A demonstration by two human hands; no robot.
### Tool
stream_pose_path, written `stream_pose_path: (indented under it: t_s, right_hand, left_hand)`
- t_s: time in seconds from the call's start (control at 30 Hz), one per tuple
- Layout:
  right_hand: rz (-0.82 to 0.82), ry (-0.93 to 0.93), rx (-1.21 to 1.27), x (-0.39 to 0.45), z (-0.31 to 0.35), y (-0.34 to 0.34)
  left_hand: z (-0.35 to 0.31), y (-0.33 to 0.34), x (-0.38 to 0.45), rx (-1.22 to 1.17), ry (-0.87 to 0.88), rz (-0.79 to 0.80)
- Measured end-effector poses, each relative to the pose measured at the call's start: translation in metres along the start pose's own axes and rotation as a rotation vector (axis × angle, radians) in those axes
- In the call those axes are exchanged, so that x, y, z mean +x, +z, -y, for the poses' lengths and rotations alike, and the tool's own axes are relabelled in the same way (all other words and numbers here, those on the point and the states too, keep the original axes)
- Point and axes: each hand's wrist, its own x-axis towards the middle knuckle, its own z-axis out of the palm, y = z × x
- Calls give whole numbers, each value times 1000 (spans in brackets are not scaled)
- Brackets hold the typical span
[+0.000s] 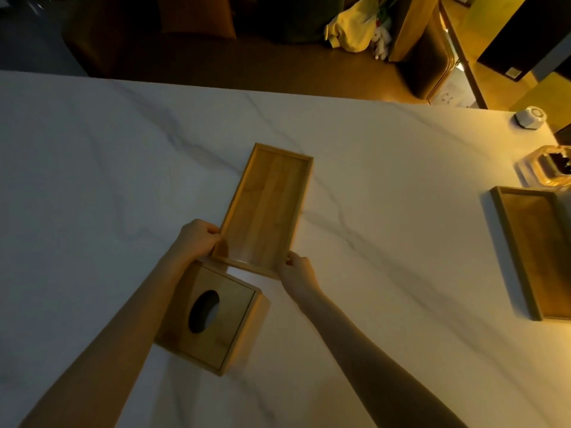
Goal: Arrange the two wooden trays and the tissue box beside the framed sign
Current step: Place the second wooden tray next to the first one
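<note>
A long wooden tray lies on the white marble table, near the middle. My left hand grips its near left corner and my right hand grips its near right corner. Just below it, under my left forearm, sits the wooden tissue box with a dark oval slot on top. A second wooden tray rests at the right edge of the view, partly cut off. No framed sign shows in the view.
A glass dish with dark contents stands just beyond the second tray. A small white faceted object sits at the table's far right corner. Past the far edge are dark furniture and a yellow bag.
</note>
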Motion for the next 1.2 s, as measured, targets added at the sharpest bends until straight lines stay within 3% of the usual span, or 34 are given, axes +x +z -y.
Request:
stream_pose_path:
  t_s: [0.17,0.3,0.4,0.67,0.83,1.2]
  right_hand:
    - [2,14,140,-9,9,-10]
    - [0,45,352,-9,10,-20]
    - [53,56,538,-9,10,-34]
    - [211,27,724,-21,9,-79]
    - [225,-42,748,-39,-2,-110]
    - [121,-221,664,-92,-63,-214]
  left_hand:
    - [-1,-8,-3,-174,-40,-13]
    - [-3,-11,-9,-174,-1,-10]
    - [-5,-16,-16,-256,28,34]
    - [-18,-14,-41,-513,21,117]
    - [-47,-1,-65,-542,57,30]
    - [-124,67,-123,-743,236,136]
